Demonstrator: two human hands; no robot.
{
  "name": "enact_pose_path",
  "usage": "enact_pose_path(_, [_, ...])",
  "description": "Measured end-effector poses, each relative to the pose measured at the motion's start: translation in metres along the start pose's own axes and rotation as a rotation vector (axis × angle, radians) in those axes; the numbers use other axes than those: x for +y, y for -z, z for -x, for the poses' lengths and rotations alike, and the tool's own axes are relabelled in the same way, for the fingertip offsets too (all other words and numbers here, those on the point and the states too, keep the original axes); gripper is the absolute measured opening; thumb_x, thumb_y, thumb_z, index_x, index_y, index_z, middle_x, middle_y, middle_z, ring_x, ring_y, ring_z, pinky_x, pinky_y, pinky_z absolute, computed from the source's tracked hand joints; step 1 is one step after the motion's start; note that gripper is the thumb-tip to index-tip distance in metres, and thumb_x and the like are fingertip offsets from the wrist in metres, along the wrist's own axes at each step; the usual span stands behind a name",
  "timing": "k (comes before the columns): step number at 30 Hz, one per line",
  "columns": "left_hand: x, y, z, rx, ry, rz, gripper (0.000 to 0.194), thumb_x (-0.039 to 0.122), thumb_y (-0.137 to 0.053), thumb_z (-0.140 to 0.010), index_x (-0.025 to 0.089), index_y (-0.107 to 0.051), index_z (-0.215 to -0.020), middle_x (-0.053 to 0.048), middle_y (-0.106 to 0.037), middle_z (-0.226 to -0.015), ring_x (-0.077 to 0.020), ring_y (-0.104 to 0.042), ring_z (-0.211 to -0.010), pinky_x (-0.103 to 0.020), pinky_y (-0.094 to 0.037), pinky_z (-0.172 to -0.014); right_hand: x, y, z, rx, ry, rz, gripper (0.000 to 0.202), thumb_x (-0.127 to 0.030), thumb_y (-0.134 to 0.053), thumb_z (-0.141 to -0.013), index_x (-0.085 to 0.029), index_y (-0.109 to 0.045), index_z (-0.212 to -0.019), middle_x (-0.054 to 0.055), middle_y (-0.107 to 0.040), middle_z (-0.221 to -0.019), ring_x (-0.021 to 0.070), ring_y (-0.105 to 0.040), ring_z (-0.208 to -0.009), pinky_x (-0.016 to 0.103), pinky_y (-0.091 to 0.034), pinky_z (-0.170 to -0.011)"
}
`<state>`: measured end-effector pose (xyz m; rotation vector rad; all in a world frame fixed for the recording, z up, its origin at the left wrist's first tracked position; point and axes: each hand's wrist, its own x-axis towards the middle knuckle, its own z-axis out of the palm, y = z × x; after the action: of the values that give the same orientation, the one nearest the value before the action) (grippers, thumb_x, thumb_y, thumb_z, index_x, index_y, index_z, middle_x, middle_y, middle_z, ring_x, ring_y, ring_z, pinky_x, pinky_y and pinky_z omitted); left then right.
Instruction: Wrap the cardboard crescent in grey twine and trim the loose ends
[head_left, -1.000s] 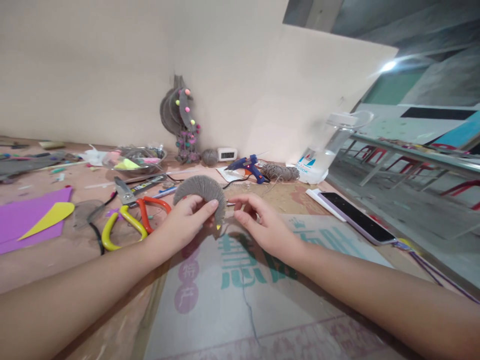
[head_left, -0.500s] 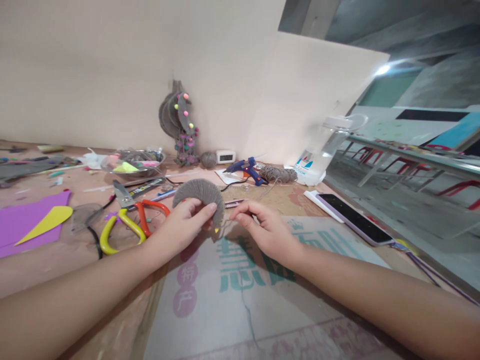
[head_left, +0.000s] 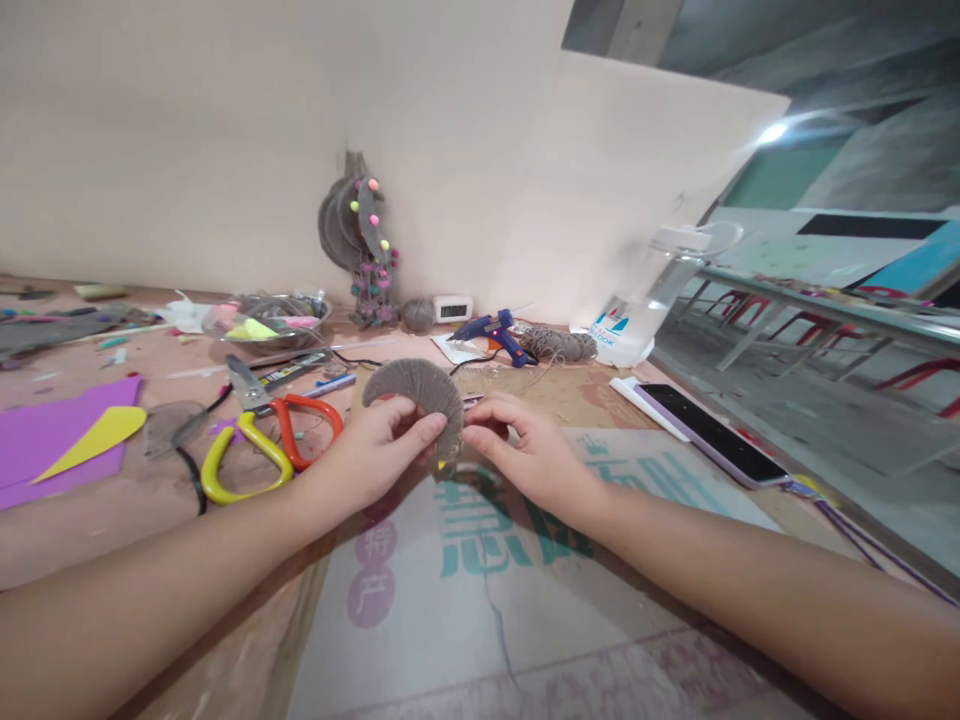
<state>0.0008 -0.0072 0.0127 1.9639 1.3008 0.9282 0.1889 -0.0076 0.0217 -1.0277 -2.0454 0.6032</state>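
A crescent wrapped in grey yarn (head_left: 417, 383) is gripped in my left hand (head_left: 390, 440), thumb on its near face and fingers behind. Yellow shows at its lower tip (head_left: 442, 464). My right hand (head_left: 529, 445) is pinched closed at the crescent's right edge, on a thin strand of grey yarn that is mostly hidden by the fingers. Below both hands lies a pale printed board (head_left: 405, 650) with green and purple characters. A thin dark strand (head_left: 496, 622) trails down over it.
Left are scissors (head_left: 247, 455) with yellow and red handles, purple sheets (head_left: 67, 420) and a yellow piece (head_left: 97, 440). Behind stand a glue gun (head_left: 495, 332), a yarn bundle (head_left: 559, 345), a small clock (head_left: 453, 308) and a decorated hanging (head_left: 360, 240). Right are a phone (head_left: 709, 430) and a jug (head_left: 637, 300).
The crescent and my left hand have shifted slightly right. My right hand's fingertips have come from a small gap away up to the crescent's edge.
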Motion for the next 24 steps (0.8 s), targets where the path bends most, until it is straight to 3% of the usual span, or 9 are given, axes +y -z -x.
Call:
enact_pose_path(8, [0.0035, 0.0023, 0.0011, -0.026, -0.034, 0.057, 0.03, 0.043, -0.048, -0.083, 0.018, -0.055, -0.068, 0.002, -0.054, -0.064, -0.0137, -0.052, -0.063, -0.025, -0.039, -0.06, 0.0019, -0.0011, 0.0008, -0.007, 0.077, 0.058, 0.009, -0.022, -0.06, -0.081, -0.018, -0.058, -0.073, 0.001, -0.057, -0.072, 0.0139, -0.051, -0.072, 0.028, -0.041, -0.069])
enact_pose_path(15, [0.004, 0.0009, 0.0027, -0.17, -0.043, 0.229, 0.031, 0.045, -0.05, -0.083, 0.017, -0.06, -0.089, 0.0, -0.06, -0.073, -0.0162, -0.057, -0.069, -0.026, -0.043, -0.064, 0.0029, -0.0022, 0.0019, -0.01, 0.133, 0.041, 0.008, -0.021, -0.061, -0.081, -0.018, -0.059, -0.074, 0.002, -0.058, -0.077, 0.0138, -0.053, -0.075, 0.028, -0.043, -0.07])
enact_pose_path(20, [0.0041, 0.001, 0.0046, -0.148, -0.049, 0.212, 0.029, 0.04, -0.049, -0.084, 0.017, -0.061, -0.097, -0.002, -0.062, -0.08, -0.0178, -0.058, -0.075, -0.027, -0.045, -0.068, 0.003, -0.0034, 0.003, -0.009, 0.182, 0.023, 0.007, -0.018, -0.059, -0.083, -0.018, -0.065, -0.079, 0.004, -0.06, -0.083, 0.0146, -0.058, -0.083, 0.03, -0.047, -0.078])
enact_pose_path(24, [0.0031, 0.0023, 0.0074, -0.043, -0.051, 0.226, 0.026, 0.032, -0.045, -0.084, 0.02, -0.064, -0.097, -0.003, -0.066, -0.089, -0.0204, -0.059, -0.086, -0.029, -0.044, -0.08, 0.0033, -0.0042, 0.004, -0.031, 0.229, 0.023, 0.014, -0.016, -0.054, -0.086, -0.02, -0.068, -0.087, 0.005, -0.06, -0.09, 0.0166, -0.059, -0.102, 0.032, -0.047, -0.088])
